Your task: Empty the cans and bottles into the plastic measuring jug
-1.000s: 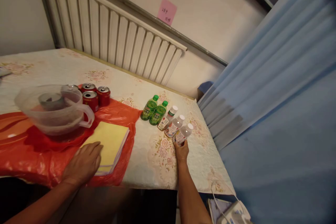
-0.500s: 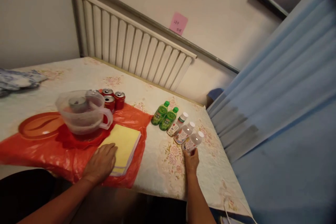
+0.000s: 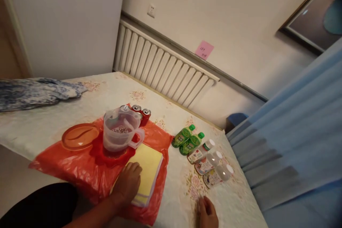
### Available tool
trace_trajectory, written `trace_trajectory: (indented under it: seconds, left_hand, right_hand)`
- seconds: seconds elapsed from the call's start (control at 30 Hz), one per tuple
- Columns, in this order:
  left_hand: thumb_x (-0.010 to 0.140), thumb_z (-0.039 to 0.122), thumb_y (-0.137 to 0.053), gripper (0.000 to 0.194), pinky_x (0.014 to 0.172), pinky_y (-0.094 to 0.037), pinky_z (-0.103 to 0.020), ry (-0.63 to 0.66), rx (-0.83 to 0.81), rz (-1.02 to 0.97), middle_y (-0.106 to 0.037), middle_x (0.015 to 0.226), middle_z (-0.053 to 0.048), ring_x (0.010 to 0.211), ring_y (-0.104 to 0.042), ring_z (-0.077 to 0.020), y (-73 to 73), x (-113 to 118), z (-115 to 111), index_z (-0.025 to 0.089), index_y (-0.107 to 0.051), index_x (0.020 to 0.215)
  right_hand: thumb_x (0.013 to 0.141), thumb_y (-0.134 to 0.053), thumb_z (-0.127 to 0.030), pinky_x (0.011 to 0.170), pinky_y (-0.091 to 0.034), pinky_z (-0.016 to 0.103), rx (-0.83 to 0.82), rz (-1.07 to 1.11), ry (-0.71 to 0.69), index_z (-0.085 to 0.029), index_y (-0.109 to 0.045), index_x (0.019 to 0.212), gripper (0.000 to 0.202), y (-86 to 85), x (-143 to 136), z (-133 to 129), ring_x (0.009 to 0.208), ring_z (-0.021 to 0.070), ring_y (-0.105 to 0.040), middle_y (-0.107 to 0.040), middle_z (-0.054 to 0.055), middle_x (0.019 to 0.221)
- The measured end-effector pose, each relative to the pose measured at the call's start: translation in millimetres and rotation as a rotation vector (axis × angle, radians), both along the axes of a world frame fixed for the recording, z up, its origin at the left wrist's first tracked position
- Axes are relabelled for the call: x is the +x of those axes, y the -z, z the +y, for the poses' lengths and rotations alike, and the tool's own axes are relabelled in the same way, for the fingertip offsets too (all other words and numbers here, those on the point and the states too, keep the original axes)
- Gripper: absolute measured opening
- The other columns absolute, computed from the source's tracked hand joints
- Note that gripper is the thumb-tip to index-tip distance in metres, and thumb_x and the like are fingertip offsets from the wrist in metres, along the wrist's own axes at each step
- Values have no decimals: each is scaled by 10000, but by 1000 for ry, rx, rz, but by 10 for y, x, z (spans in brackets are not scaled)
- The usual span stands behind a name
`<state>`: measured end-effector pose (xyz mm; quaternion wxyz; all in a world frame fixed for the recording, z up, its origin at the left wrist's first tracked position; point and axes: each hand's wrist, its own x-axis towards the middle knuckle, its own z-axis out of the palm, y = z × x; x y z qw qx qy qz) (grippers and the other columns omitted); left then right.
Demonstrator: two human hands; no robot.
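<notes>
My left hand (image 3: 127, 184) lies flat on a yellow pad (image 3: 148, 165) that sits on a red plastic sheet (image 3: 66, 160). My right hand (image 3: 207, 213) rests near the table's front edge with its fingers loosely apart, holding nothing. Just beyond it lies a clear bottle (image 3: 217, 176), the nearest in a row of three clear bottles and two green bottles (image 3: 187, 140), all on their sides.
A clear plastic jug (image 3: 120, 133) stands on the red sheet with red cans (image 3: 141, 113) behind it and an orange dish (image 3: 80, 136) to its left. A blue patterned cloth (image 3: 34, 92) lies far left. A radiator (image 3: 162, 69) lines the wall; a blue curtain (image 3: 299, 142) hangs at right.
My right hand has let go of the nearest clear bottle and drawn back toward the table's edge. The view has swung up and left. My left hand stays on the yellow pad.
</notes>
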<state>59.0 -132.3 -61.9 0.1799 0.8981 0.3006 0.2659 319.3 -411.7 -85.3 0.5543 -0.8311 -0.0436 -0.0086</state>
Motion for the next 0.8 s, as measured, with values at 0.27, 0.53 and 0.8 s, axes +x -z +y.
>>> trace_trajectory:
  seconds: [0.27, 0.53, 0.8]
  left_hand:
    - [801, 153, -450, 180, 725, -470, -280, 374, -654, -243, -657, 800, -25, 757, -598, -173, -192, 242, 247, 205, -604, 879]
    - [693, 203, -544, 156, 589, -419, -269, 502, -1091, -302, -607, 728, 8, 628, -551, -151, -66, 206, 363, 214, -572, 846]
    - [642, 157, -566, 279, 634, -442, -251, 524, -1090, -225, -651, 803, 0, 711, -575, -152, -123, 122, 427, 196, -625, 913]
  right_hand:
    - [703, -719, -462, 600, -554, 317, 115, -85, -526, -191, -710, 998, 400, -836, -384, 1492, 606, 187, -648, -723, 47, 790]
    - [731, -673, -266, 724, -573, 348, -37, -430, -989, -200, -624, 1271, 546, -1268, -210, 3539, 792, 191, -663, -718, 75, 1052]
    - [651, -830, -255, 1005, -464, 429, -401, -881, -1188, -195, -623, 1300, 684, -1276, -227, 4802, 1127, 261, -598, -638, 111, 1259]
